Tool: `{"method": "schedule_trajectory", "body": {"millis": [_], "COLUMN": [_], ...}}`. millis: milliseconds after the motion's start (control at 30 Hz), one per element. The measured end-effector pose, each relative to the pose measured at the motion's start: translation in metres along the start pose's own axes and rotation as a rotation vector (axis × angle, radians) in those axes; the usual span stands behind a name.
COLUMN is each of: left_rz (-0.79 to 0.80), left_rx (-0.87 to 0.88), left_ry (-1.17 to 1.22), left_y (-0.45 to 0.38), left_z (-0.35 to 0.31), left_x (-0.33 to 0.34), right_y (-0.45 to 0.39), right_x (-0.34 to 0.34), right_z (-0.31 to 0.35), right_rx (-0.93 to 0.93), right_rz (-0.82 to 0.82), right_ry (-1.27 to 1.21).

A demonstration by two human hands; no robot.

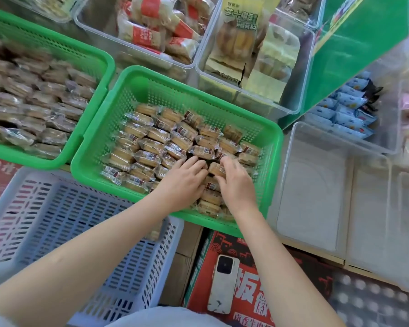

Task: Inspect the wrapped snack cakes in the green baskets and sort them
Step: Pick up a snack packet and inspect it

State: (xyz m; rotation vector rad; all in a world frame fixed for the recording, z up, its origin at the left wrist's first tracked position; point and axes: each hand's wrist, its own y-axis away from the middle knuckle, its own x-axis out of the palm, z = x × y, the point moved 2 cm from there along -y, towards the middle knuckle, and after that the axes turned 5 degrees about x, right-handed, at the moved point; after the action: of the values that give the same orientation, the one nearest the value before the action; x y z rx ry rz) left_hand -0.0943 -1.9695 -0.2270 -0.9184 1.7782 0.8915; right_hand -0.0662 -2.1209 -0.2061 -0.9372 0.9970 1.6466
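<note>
A green basket (194, 95) in the middle holds several wrapped snack cakes (156, 138), tan with clear film and brown labels. Both hands reach into its near right part. My left hand (184, 182) lies palm down, its fingers resting on the cakes. Beside it my right hand (236, 182) has its fingers curled round one cake (215, 169), with the two hands' fingertips almost touching. A second green basket (57, 46) at the left is filled with more wrapped cakes (33, 109), blurred.
A pale blue slotted basket (57, 220) stands under my left forearm. A white phone (223, 284) lies on a red carton (248, 293) near me. An empty clear bin (316, 197) is at the right. Clear bins of packaged bread (246, 55) and blue packets (347, 109) are behind.
</note>
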Motion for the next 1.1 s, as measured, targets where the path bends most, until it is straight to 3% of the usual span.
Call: {"method": "schedule_trajectory", "body": {"millis": [233, 400, 533, 667, 967, 1100], "left_rz": [0.022, 0.062, 0.041, 0.040, 0.079, 0.088], "left_rx": [-0.066, -0.067, -0.068, -0.061, -0.086, -0.091], "left_ry": [-0.057, -0.101, -0.130, -0.108, -0.116, -0.064], "left_y": [0.000, -0.005, -0.006, -0.009, -0.013, -0.014], "left_z": [-0.006, -0.010, -0.010, -0.011, -0.007, -0.005], "left_x": [0.007, 0.008, 0.008, 0.009, 0.015, 0.017], "right_y": [-0.006, -0.023, -0.040, -0.047, -0.056, -0.056], "right_x": [0.003, -0.014, -0.021, -0.009, 0.002, -0.003], "right_z": [-0.008, -0.003, -0.003, -0.008, -0.004, -0.005], "right_rx": [-0.059, -0.026, 0.008, 0.048, 0.072, 0.057], "right_rz": [-0.021, 0.172, -0.033, 0.069, 0.071, 0.083], "right_ry": [0.211, 0.259, 0.200, 0.296, 0.447, 0.406]}}
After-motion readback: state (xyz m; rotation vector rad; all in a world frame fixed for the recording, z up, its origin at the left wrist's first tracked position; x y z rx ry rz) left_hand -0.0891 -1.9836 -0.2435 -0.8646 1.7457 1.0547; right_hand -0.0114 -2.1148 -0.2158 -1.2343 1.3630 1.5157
